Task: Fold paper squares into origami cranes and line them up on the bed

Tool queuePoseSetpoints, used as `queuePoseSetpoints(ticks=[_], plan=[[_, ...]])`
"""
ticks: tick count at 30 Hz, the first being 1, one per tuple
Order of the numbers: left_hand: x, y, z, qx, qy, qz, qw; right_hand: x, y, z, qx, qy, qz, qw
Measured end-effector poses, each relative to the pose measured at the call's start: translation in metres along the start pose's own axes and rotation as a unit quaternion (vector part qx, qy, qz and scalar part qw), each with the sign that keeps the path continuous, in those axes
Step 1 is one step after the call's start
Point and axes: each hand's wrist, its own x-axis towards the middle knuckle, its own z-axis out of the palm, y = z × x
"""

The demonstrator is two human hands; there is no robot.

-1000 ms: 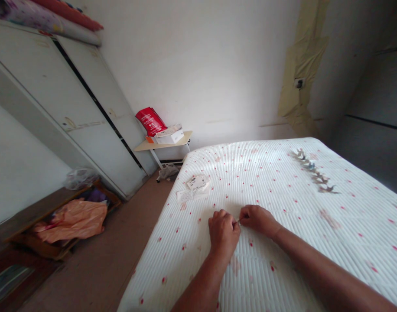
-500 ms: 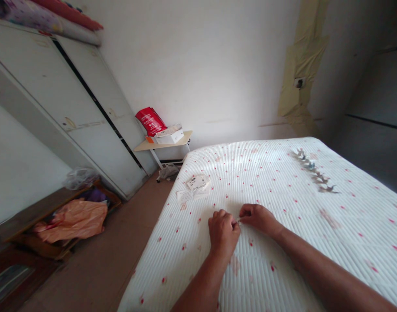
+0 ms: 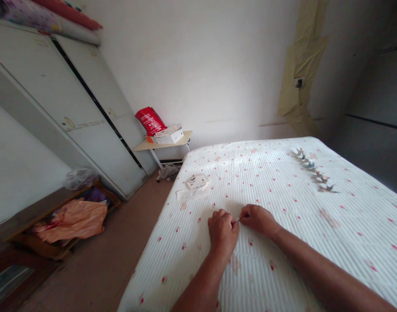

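Against the left wall stands a pale wardrobe, with rolled fabric lying on top of it. Below it, a clear plastic bag and a crumpled orange bag lie on a low wooden unit. Next comes a small table near the far end of the bed, bearing a red bag and, just beside it, a white box. On the near left part of the white, red-dotted bed you have some loose printed papers, partly overlapping. Right of these and closer to you is your left hand, back upward, fingers curled in and nearly closed, with thumb and forefinger pinched on a tiny pale piece. The piece sits between your two hands, low over the bed, mostly hidden by your fingertips and too small for its shape to be told. Your right hand meets it from the other side, its fingers bent and its fingertips pinched together on the piece. Farther right, well apart from your hands, small pointed figures lie in a slanting row on the bed, mostly brownish, with a bluish one among them
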Motion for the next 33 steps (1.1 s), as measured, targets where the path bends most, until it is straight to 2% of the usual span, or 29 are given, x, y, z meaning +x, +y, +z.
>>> queuePoseSetpoints(ticks=[7, 15, 20, 25, 33], plan=[[0.004, 0.001, 0.000, -0.016, -0.007, -0.051, 0.999, -0.001, -0.007, 0.002, -0.034, 0.004, 0.035, 0.999], [0.008, 0.001, -0.001, -0.002, -0.039, -0.069, 0.997, -0.003, -0.006, 0.009, -0.026, 0.035, 0.045, 0.998], [0.009, 0.002, -0.002, 0.013, -0.048, -0.067, 0.997, -0.001, 0.000, 0.009, -0.001, 0.060, 0.047, 0.997], [0.008, 0.002, 0.001, -0.003, -0.032, -0.065, 0.997, 0.004, 0.009, 0.010, 0.026, 0.045, 0.035, 0.998], [0.004, 0.001, 0.001, -0.034, -0.010, -0.029, 0.999, 0.001, 0.002, 0.011, 0.004, 0.061, 0.037, 0.997]])
